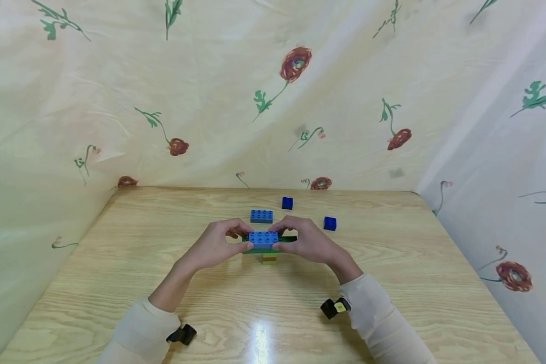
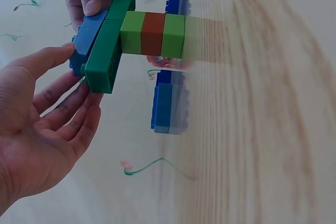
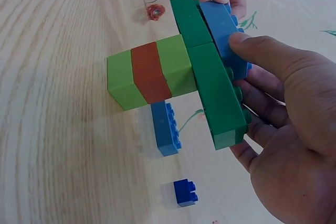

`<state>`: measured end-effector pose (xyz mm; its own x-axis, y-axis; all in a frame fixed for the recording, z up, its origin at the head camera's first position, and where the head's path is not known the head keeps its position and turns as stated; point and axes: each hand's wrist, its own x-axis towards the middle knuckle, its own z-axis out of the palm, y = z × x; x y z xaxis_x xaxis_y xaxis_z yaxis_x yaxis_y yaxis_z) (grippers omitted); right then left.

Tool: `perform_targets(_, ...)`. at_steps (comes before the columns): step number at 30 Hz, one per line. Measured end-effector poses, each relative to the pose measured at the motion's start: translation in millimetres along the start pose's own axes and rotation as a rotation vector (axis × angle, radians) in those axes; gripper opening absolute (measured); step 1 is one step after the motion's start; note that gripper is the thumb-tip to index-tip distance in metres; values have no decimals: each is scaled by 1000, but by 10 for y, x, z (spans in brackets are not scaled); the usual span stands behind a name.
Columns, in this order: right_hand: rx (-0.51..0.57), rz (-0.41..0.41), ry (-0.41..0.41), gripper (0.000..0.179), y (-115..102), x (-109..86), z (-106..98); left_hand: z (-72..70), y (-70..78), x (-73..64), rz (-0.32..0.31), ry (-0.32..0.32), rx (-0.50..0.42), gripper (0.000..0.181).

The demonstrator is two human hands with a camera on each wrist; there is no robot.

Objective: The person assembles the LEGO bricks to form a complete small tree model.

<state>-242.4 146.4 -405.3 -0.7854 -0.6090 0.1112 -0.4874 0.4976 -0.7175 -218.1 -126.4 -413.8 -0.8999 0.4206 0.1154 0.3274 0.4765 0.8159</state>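
Observation:
My left hand (image 1: 220, 244) and right hand (image 1: 310, 241) pinch the two ends of a light blue building brick (image 1: 263, 239), thumbs in front and fingers behind. The brick lies across the seam between two dark green bricks (image 3: 210, 95) set end to end; in the wrist views it sits on or against their studs, and I cannot tell whether it is fully pressed down. Under them stands a narrow column of a light green brick (image 2: 133, 32), a red-brown brick (image 2: 152, 34) and another light green brick (image 2: 174, 35). The column's foot is on the table.
Behind the hands, a second light blue brick (image 1: 261, 216) lies on the wooden table (image 1: 200, 313). Two small dark blue bricks (image 1: 287, 203) are farther back and to the right. A flowered cloth (image 1: 209, 101) hangs along the table's back and sides.

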Motion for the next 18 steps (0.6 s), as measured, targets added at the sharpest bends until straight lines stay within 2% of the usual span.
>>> perform_targets(18, 30, -21, 14, 34, 67, -12, 43, -5, -21, 1, -34, -14, -42, 20)
